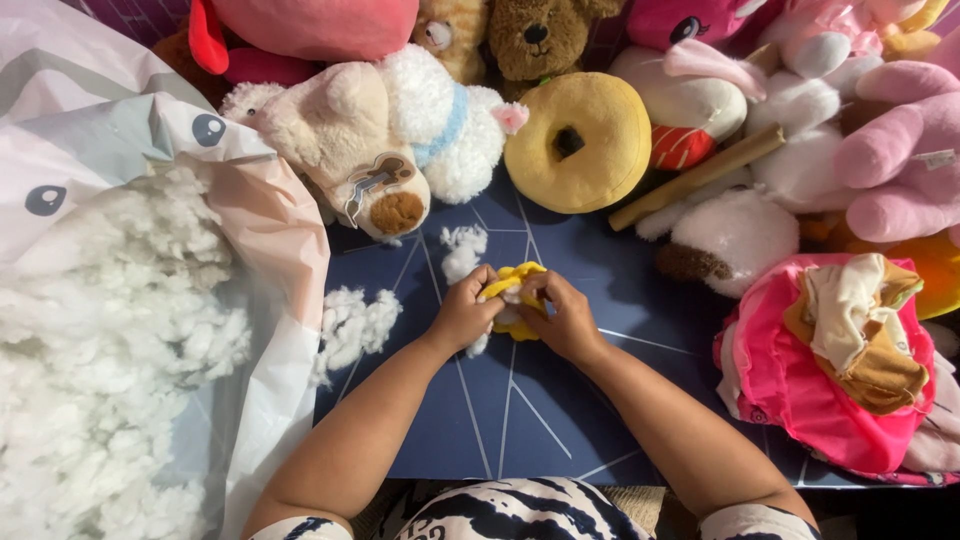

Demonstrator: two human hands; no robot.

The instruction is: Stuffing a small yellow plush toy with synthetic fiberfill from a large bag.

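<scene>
**Stuffing a small yellow toy**

Here, both hands meet at the middle of the blue mat (520,420). The left hand (462,315) and the right hand (565,318) are each closed around a small yellow skin (513,283), a limp plush piece held between them just above the mat. White stuffing (512,316) shows at the opening between the fingers, and a wisp hangs below the left hand.

The step in hand looks like filling: the right thumb seems to be pressing fibre into the skin while the left hand keeps the opening steady. How full it is I cannot tell, as the hands cover most of it.

More fibre lies close by: a tuft (462,250) just beyond the hands, a clump (355,325) to the left, and a large heap (110,350) spilling from a pale bag (270,240) at the far left.

The next move would call for one hand to let go and pinch off a little fibre, with the other keeping the opening from closing.

Finished plush toys crowd the far edge: a cream bear (350,140), a doughnut (578,140), a pink rabbit (900,150). A pile of flat skins (830,360) sits to the right.
</scene>
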